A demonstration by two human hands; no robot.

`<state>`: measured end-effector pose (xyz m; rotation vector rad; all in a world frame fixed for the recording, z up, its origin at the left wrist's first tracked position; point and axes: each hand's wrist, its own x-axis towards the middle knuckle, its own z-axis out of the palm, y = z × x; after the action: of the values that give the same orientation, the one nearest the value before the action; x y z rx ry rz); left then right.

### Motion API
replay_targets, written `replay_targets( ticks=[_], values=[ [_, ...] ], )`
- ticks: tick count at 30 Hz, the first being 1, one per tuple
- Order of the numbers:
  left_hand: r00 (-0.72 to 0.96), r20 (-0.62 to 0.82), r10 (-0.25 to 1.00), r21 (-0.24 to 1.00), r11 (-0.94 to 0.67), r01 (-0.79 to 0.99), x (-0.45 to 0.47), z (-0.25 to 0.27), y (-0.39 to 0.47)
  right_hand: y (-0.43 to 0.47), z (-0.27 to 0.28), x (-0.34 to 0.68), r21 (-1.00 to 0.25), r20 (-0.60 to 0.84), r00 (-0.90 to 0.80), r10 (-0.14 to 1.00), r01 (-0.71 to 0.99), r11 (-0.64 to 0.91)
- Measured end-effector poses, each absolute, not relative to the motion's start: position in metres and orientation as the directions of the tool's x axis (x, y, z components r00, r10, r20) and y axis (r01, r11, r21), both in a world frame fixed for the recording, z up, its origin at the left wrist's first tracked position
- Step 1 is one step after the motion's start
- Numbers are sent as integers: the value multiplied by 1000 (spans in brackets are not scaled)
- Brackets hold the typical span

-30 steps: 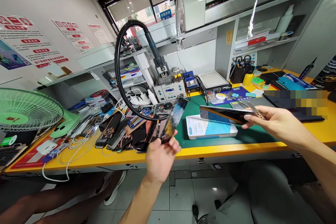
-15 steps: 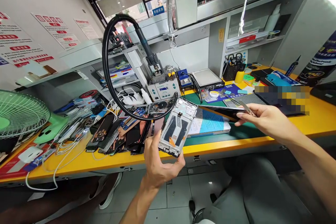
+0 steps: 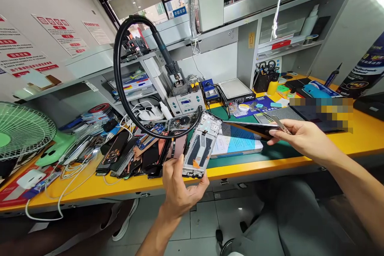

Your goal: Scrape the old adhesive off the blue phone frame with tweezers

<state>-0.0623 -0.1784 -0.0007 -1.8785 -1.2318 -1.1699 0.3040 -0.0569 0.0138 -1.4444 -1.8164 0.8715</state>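
My left hand (image 3: 183, 186) is closed around the lower end of an opened phone frame (image 3: 200, 148), tilted above the front of the bench. Its bared inside faces me, with a black battery bay and orange tabs near the bottom. Metal tweezers (image 3: 281, 124) are gripped in my right hand (image 3: 295, 134), their tips pointing up and left. A thin dark panel (image 3: 252, 126), like a phone screen seen nearly edge-on, reaches to the fingertips of that hand and appears pinched there too. Beneath the panel lies a blue-and-white box (image 3: 238, 144) on the green mat (image 3: 288, 150).
Phone parts (image 3: 144, 152) are piled left of the frame, beside tangled white cables (image 3: 73, 170) and a green fan (image 3: 27, 132). A black hose (image 3: 117, 68) loops from the hot-air station (image 3: 186, 104) close over the frame. A spray can (image 3: 364, 72) stands at the right.
The phone frame has turned slightly and shifted a little left with my left hand. My right hand keeps nearly the same place. The whole view has moved slightly.
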Motion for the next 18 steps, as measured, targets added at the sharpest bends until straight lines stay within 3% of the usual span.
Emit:
replay_targets(
  ticks=[5,18],
  values=[
    [167,910,379,-24,-355,934,-64,-5,-178,-56,16,303,-831,10,-207,978,543,123],
    [190,923,335,-57,-369,928,-67,0,-177,-53,15,302,-816,-15,-168,986,571,85]
  ],
)
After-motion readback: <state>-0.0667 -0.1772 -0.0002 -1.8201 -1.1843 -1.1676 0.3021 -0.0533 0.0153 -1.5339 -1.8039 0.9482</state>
